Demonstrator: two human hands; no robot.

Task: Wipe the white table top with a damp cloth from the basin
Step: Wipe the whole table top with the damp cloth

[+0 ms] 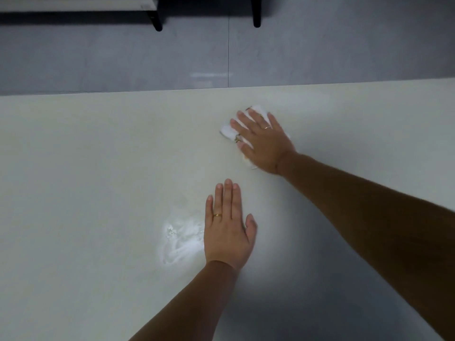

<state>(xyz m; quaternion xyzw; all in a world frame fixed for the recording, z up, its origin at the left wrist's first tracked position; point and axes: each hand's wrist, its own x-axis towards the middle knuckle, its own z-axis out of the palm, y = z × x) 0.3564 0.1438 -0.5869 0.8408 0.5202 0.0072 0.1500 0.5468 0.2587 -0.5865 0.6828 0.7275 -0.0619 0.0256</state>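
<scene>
Right of the frame's centre, the right hand (262, 141) lies flat with its fingers spread on a crumpled white cloth (227, 131), pressing it against the white table top (98, 156). Parts of the cloth show past the fingertips at the top and to the left of the index finger, and a small bit shows beneath the heel of the palm; the rest is hidden under the hand. The hand does not grip the cloth; the fingers are stretched out and apart over it. A thin ring (266, 127) sits on one finger of this hand, and a second ring shows near the thumb side. The forearm runs from the wrist down to the right edge of the frame.

Lower, near the centre, the left hand (227, 230) rests palm down on the bare table top with its fingers straight and close together and the thumb out to the right, holding nothing. It wears a gold ring (217, 215). Just beside its left edge, a bright whitish smear (181, 242) with streaks marks the surface.

Across the upper part of the frame, beyond the table's far edge, is a grey tiled floor (123, 52). At the top edge stand black furniture legs (155, 19). No basin is in view.
</scene>
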